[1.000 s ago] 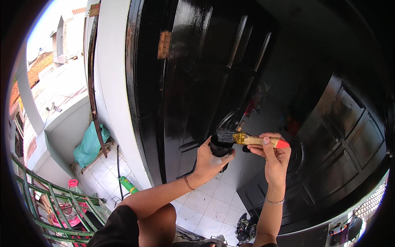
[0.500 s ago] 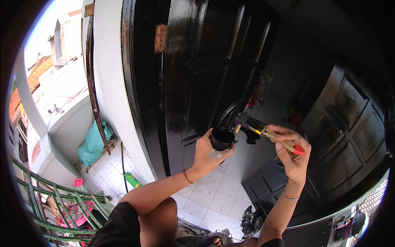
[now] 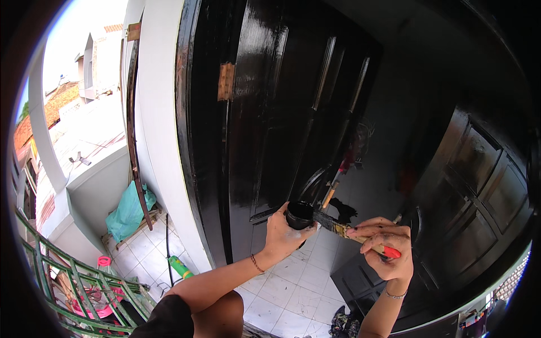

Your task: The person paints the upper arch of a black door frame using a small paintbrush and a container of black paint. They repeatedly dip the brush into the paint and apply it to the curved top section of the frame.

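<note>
My left hand (image 3: 280, 235) is closed around a small black cup (image 3: 298, 218), its open top facing up and its inside dark. In my right hand (image 3: 387, 248) is a paintbrush (image 3: 359, 239) with a wooden, red-ended handle. Its dark bristles meet the cup's right side near the rim; whether they dip inside I cannot tell. A slim wooden stick (image 3: 331, 192) rises just beyond the cup, and its lower end is hidden. Behind both hands stands a glossy black panelled door (image 3: 298, 112) with a bare wood patch (image 3: 226, 81) on its left edge.
A second black door leaf (image 3: 473, 163) stands at the right. Green metal railing (image 3: 81, 293), a teal bag (image 3: 131, 211) and a green bottle (image 3: 180, 267) are at the left. Dark crumpled cloth (image 3: 345, 324) lies on the white tiled floor (image 3: 287, 290).
The brush has come down and left from above the cup's right side to its rim, and my right hand has dropped. The surroundings sit lower in view.
</note>
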Available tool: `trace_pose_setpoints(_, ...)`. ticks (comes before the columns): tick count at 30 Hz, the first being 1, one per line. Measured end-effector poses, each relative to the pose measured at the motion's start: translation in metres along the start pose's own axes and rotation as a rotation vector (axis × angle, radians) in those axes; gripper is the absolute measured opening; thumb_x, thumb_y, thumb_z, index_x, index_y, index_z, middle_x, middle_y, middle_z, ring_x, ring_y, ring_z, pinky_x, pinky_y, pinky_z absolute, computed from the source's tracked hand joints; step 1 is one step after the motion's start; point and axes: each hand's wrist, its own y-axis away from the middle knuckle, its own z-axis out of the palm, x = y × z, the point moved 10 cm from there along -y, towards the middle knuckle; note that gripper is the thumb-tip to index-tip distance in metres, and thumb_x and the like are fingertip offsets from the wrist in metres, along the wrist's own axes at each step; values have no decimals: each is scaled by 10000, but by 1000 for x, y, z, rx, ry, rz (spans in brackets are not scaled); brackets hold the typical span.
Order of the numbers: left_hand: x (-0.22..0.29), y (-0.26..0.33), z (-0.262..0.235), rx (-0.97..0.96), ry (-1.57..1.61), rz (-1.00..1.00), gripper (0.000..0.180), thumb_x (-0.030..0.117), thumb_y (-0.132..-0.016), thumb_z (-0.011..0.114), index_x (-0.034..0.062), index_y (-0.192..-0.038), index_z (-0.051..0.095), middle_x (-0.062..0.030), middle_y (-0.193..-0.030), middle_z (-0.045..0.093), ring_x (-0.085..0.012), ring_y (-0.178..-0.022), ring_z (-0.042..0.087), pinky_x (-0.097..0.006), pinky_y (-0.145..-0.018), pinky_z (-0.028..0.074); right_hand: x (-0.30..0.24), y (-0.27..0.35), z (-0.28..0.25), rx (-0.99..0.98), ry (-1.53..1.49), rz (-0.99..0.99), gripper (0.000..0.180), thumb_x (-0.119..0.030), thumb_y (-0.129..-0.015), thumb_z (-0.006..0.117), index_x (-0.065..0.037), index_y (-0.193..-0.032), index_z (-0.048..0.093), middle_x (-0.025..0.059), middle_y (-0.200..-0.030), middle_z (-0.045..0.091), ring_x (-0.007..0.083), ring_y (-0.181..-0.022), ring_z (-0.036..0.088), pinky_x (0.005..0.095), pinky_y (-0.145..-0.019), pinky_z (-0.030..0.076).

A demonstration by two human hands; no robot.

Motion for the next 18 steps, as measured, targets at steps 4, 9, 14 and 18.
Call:
trace_pose_setpoints(4, 9, -2, 3, -42, -96, 40, 411, 195, -734, 874, -24, -1020, 677, -104, -874, 770, -158, -779, 747, -292, -760, 597, 9, 0, -25, 156, -118, -13, 186, 91, -666, 675, -20, -805, 728, 198, -1039, 795, 301, -973, 778, 375, -884, 593)
trace_pose_setpoints(9, 3, 3, 10, -85, -112, 5, 411, 153, -729, 888, -42, -1034, 694, -99, -935, 795, -126, -857, 745, -283, -840, 579, 56, 8, -3, 244, -472, 237, 69, 54, -863, 714, 33, -927, 696, 251, -1040, 769, 309, -1002, 772, 385, -827, 638)
trace_pose_setpoints(14, 21, 4, 6, -54, -131, 52, 412, 154, -727, 886, -42, -1033, 691, -99, -931, 799, -119, -855, 747, -282, -813, 584, 81, 18, 4, 380, -561, 452, 129, -25, -1009, 659, 93, -1010, 609, 269, -934, 744, 321, -856, 786, 346, -708, 681)
trace_pose_setpoints(18, 15, 5, 5, -29, -109, 62, 438, 203, -723, 882, -26, -1036, 678, -121, -877, 772, -172, -796, 758, -295, -773, 589, 88, 28, -23, 483, -505, 527, 142, -45, -1017, 646, 73, -967, 586, 221, -847, 731, 306, -710, 779, 319, -628, 671)
